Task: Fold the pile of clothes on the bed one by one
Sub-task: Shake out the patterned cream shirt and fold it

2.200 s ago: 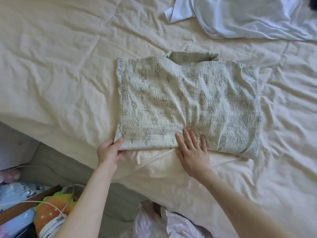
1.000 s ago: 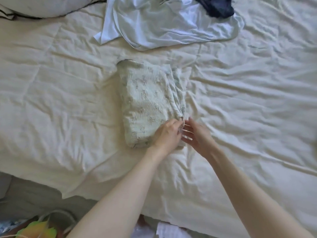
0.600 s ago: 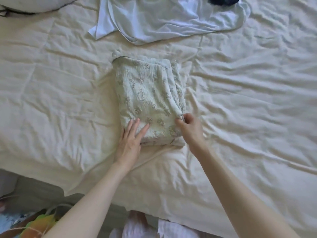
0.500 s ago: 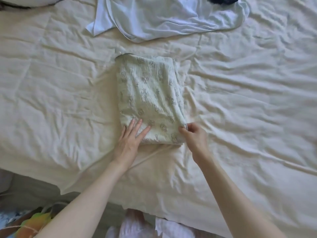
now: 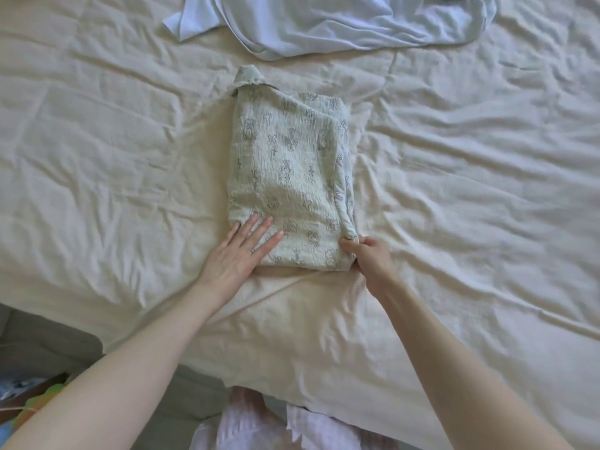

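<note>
Your left hand [image 5: 238, 254] lies flat, fingers straight and slightly spread, on the near-left corner of the folded green printed garment [image 5: 289, 177], which sits as a narrow upright rectangle in the middle of the cream bedsheet [image 5: 97, 157]. Your right hand [image 5: 368, 254] has thumb and curled fingers pinched on the garment's near-right corner, where the stacked layer edges gather into a soft ridge. The cloth looks light, crinkled and limp: it will sag wherever it is unsupported, and the layers along the right edge look likely to slide apart if you lift by one corner only. Its textured weave should grip itself fairly well, so it is not slippery, and nothing about it is fragile. Take hold of all the layers together along the near edge, one hand at each corner, or slide a flat palm beneath the bundle before carrying it. At the far-left corner a loose tab of fabric [image 5: 248, 77] pokes out and wants tucking in. Beyond it, at the far edge of the bed, a pale blue garment [image 5: 341, 24] lies unfolded, probably the next piece to take.
</note>
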Motion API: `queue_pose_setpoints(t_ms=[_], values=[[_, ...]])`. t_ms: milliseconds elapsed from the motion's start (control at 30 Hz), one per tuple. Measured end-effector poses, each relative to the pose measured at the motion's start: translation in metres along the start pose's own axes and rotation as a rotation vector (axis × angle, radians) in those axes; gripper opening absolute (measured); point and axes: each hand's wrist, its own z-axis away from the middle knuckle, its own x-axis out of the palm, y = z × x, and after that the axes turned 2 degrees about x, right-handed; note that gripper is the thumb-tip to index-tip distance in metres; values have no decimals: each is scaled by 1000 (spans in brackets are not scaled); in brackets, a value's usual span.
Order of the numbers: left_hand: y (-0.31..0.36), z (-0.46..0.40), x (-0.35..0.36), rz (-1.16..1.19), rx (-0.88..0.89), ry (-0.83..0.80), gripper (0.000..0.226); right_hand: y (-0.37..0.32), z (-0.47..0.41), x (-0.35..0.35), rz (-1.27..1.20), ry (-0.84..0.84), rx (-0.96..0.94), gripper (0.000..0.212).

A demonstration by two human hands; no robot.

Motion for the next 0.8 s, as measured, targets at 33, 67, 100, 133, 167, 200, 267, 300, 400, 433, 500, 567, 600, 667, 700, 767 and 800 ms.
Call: queue_pose_setpoints(t_ms=[33, 67, 100, 133, 167, 200, 267, 300, 400, 433, 500, 567, 600, 667, 700, 767, 800], values=[[-2, 1, 0, -9, 9, 5, 120, 0, -1, 0, -3, 6, -1, 11], [-3, 3, -2, -14, 10, -1, 118, -1, -1, 1, -6, 6, 2, 10], [-2, 3, -3, -22, 5, -7, 114, -2, 0, 2, -16, 3, 10, 14], [-1, 2, -6, -18, -4, -17, 107, -2, 2, 3, -31, -4, 24, 22], [1, 1, -9, 5, -10, -13, 99, -3, 4, 2, -48, -12, 39, 27], [4, 0, -11, 40, -22, 9, 93, -1, 6, 2, -69, -22, 54, 29], [9, 0, -22, 151, -54, -9, 90, -2, 17, -2, -108, -44, 63, 21], [10, 0, -22, 205, -77, -53, 91, -2, 20, -5, -125, -49, 66, 16], [14, 8, -36, 427, -134, -171, 89, 1, 39, -15, -112, -46, 67, 11], [18, 14, -42, 510, -152, -176, 88, 4, 47, -20, -103, -46, 75, 13], [26, 30, -50, 674, -211, -192, 84, 12, 64, -30, -94, -51, 102, 16], [36, 48, -54, 791, -240, -249, 80, 24, 81, -43, -96, -37, 121, 19], [42, 56, -54, 827, -234, -302, 78, 32, 89, -49, -83, -30, 128, 19], [54, 71, -53, 857, -191, -419, 77, 49, 103, -62, -39, -27, 167, 18], [58, 76, -51, 859, -173, -456, 76, 57, 109, -66, -25, -35, 194, 18], [63, 83, -48, 845, -164, -470, 74, 70, 115, -70, -20, -48, 241, 21], [62, 85, -47, 839, -167, -457, 72, 73, 115, -70, -22, -51, 258, 23]])
